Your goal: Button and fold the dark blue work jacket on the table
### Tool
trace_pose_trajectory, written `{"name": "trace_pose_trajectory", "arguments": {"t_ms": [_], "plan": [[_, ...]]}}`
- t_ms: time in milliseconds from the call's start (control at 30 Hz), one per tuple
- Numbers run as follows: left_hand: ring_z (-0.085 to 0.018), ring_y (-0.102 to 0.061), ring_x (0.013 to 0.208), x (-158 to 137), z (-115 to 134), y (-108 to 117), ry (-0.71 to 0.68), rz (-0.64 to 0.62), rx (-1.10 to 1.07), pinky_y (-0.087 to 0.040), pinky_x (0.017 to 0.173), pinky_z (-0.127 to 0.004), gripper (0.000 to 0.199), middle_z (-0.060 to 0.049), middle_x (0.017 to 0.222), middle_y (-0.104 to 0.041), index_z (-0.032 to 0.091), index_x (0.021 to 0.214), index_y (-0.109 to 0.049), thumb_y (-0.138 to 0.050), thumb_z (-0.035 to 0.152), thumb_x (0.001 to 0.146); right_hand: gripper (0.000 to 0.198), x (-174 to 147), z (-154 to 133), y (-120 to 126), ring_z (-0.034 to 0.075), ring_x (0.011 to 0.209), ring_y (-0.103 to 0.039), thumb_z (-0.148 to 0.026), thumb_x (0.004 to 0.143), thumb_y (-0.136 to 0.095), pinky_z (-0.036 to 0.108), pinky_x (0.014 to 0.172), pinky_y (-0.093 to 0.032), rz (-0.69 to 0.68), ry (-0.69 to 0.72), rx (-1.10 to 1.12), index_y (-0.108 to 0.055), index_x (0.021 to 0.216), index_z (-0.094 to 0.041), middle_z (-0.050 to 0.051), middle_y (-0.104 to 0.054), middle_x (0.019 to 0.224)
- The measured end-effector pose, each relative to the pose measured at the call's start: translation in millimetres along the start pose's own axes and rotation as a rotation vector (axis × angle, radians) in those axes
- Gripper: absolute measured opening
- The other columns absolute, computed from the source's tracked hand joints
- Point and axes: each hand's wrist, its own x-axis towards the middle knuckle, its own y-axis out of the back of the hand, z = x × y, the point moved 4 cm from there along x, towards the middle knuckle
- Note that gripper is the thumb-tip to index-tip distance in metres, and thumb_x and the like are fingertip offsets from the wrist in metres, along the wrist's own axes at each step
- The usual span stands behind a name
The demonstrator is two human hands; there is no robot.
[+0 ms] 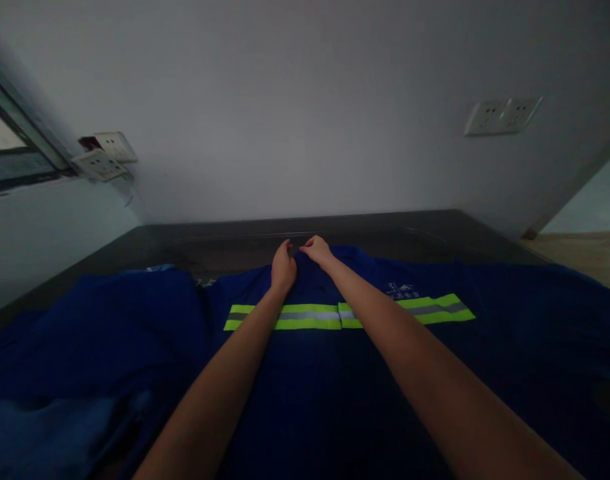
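Observation:
A dark blue work jacket (295, 373) lies spread out, front side up, with yellow-green and grey reflective strips (309, 317) across the chest and white print (402, 290) on the right side. Both my arms reach over it to the collar at the far end. My left hand (283, 268) is closed at the collar's left part, its fingertips partly hidden behind the hand. Close beside it, my right hand (317, 251) pinches the collar edge between thumb and fingers. A small gap separates the two hands.
The jacket lies on a dark glossy table (225, 232) against a pale wall (295, 120). More blue clothing (135, 327) is heaped at the left. Wall sockets (502, 117) are at the right, and others (102, 163) sit by the window at the left.

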Motion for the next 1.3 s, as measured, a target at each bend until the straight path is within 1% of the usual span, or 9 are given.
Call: {"name": "trace_pose_trajectory", "arguments": {"t_ms": [100, 233, 400, 533, 667, 767, 900, 1033, 1300], "plan": [[-0.020, -0.055, 0.113, 0, 1, -1, 0.023, -0.014, -0.017, -0.041, 0.102, -0.034, 0.058, -0.012, 0.118, -0.060, 0.010, 0.127, -0.047, -0.038, -0.004, 0.071, 0.023, 7, 1, -13, 0.016, 0.075, -0.063, -0.022, 0.068, -0.073, 0.023, 0.066, -0.047, -0.042, -0.041, 0.069, -0.066, 0.087, -0.012, 0.005, -0.069, 0.082], [-0.020, -0.056, 0.111, -1, 4, 0, 0.006, -0.028, 0.007, -0.041, 0.101, -0.033, 0.057, -0.014, 0.117, -0.060, 0.007, 0.127, -0.046, -0.039, -0.003, 0.072, 0.034, 9, 4, -20, 0.015, 0.081, -0.063, -0.014, 0.067, -0.070, 0.023, 0.070, -0.048, -0.030, -0.045, 0.135, -0.064, 0.100, -0.013, 0.005, -0.069, 0.093], [-0.020, -0.056, 0.109, -4, 9, 3, -0.020, -0.065, 0.124, -0.042, 0.099, -0.032, 0.053, -0.013, 0.115, -0.061, 0.008, 0.125, -0.048, -0.039, 0.000, 0.074, 0.018, 11, 5, -18, 0.015, 0.086, -0.063, -0.012, 0.074, -0.061, 0.025, 0.078, -0.047, -0.015, 0.018, 0.140, -0.067, 0.091, -0.015, 0.004, -0.070, 0.094], [-0.022, -0.054, 0.112, -10, 24, 5, -0.109, -0.105, 0.328, -0.037, 0.103, -0.037, 0.044, -0.013, 0.119, -0.060, 0.011, 0.119, -0.055, -0.040, 0.005, 0.078, 0.011, 12, 2, -5, 0.019, 0.092, -0.063, -0.015, 0.077, -0.058, 0.032, 0.087, -0.046, 0.064, 0.068, 0.070, -0.067, 0.082, -0.017, 0.006, -0.069, 0.092], [-0.024, -0.044, 0.125, -20, 42, -4, -0.233, -0.189, 0.523, -0.022, 0.113, -0.045, 0.040, -0.013, 0.130, -0.054, 0.011, 0.123, -0.054, -0.037, 0.017, 0.087, 0.020, 5, 2, 19, 0.018, 0.081, -0.065, -0.022, 0.086, -0.049, 0.032, 0.081, -0.050, 0.121, 0.120, 0.043, -0.065, 0.097, -0.017, 0.005, -0.069, 0.088], [-0.025, -0.032, 0.135, -26, 43, -15, -0.240, -0.286, 0.602, -0.018, 0.114, -0.045, 0.049, -0.016, 0.141, -0.043, 0.005, 0.133, -0.044, -0.033, 0.026, 0.091, 0.026, -9, 17, 46, 0.019, 0.091, -0.063, -0.024, 0.087, -0.047, 0.034, 0.088, -0.048, 0.155, 0.209, 0.009, -0.064, 0.106, -0.016, 0.008, -0.067, 0.101], [-0.024, -0.022, 0.140, -28, 32, -24, -0.174, -0.454, 0.635, -0.019, 0.114, -0.043, 0.059, -0.014, 0.151, -0.027, 0.005, 0.142, -0.031, -0.028, 0.036, 0.092, 0.042, -33, 59, 77, 0.025, 0.120, -0.050, -0.027, 0.089, -0.044, 0.039, 0.103, -0.037, 0.205, 0.328, -0.255, -0.054, 0.124, -0.008, 0.018, -0.056, 0.126], [-0.022, -0.015, 0.142, -25, 27, -26, -0.141, -0.514, 0.653, -0.014, 0.115, -0.044, 0.065, -0.011, 0.154, -0.017, 0.008, 0.145, -0.025, -0.025, 0.044, 0.091, 0.060, -50, 100, 77, 0.028, 0.134, -0.032, -0.043, 0.095, -0.031, 0.048, 0.109, -0.026, 0.049, 0.249, -0.510, -0.037, 0.140, -0.004, 0.020, -0.037, 0.144], [-0.024, -0.018, 0.142, -29, 29, -26, -0.183, -0.461, 0.656, -0.018, 0.114, -0.044, 0.069, -0.013, 0.153, -0.021, 0.009, 0.145, -0.025, -0.025, 0.052, 0.091, 0.072, -58, 105, 64, 0.024, 0.141, -0.016, -0.057, 0.094, -0.018, 0.049, 0.113, -0.013, -0.061, 0.134, -0.630, -0.021, 0.147, -0.008, 0.012, -0.020, 0.152]]}}
